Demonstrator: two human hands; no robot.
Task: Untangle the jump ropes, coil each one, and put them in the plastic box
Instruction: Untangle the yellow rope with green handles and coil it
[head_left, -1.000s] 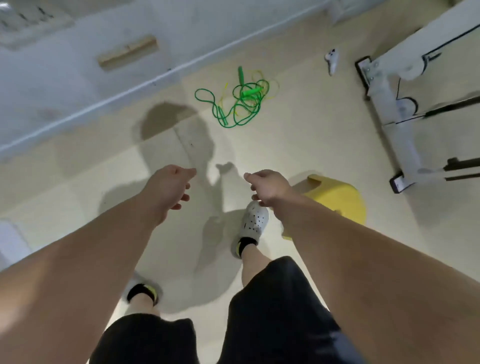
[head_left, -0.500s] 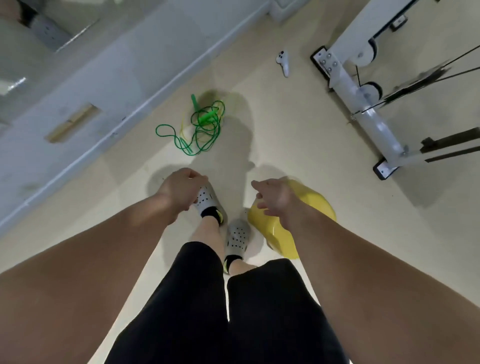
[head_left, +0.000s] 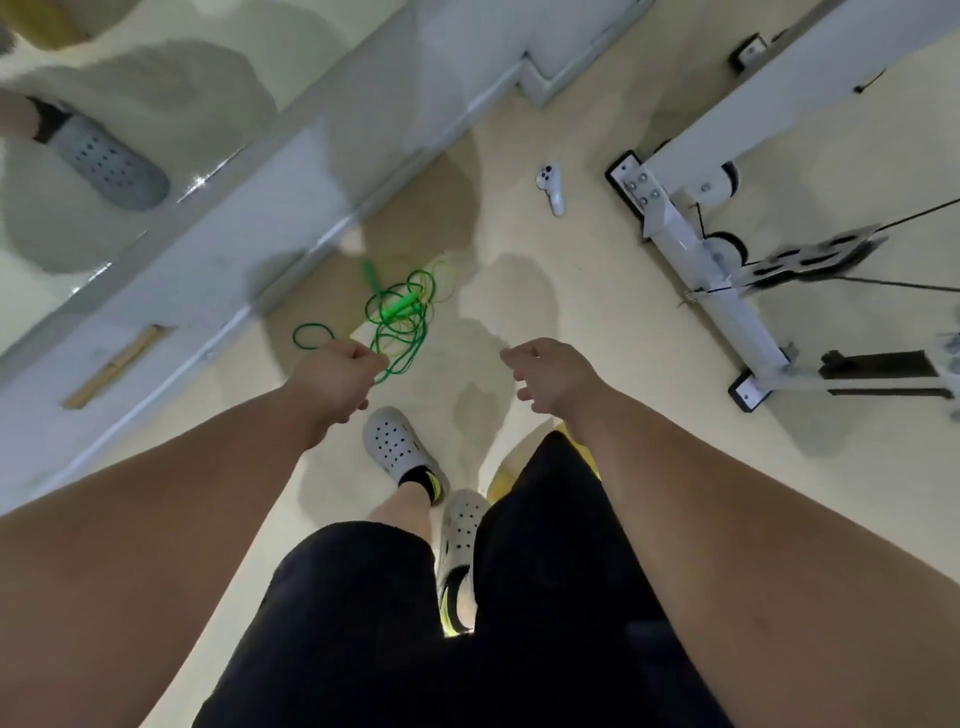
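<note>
**Ropes lie tangled on the gym floor, both hands free**

Pale yellow flooring (head_left: 597, 322) runs under a grey skirting board (head_left: 171, 291) at the left, with a mirror (head_left: 156, 104) above it. The left hand (head_left: 337, 379) hangs with loosely curled fingers and grasps nothing. Just past it in the view the green and yellow jump ropes (head_left: 400, 317) lie knotted on the floor near the skirting, nearer the person than half a second ago. A white clog (head_left: 389, 441) is now planted ahead of the other foot. The right hand (head_left: 550, 379) is likewise slack and holds nothing. A yellow plastic item (head_left: 586, 451), plain to see half a second ago, is now mostly hidden behind the right thigh. Further right lie a white controller (head_left: 549, 187) and a white exercise machine (head_left: 691, 249).
</note>
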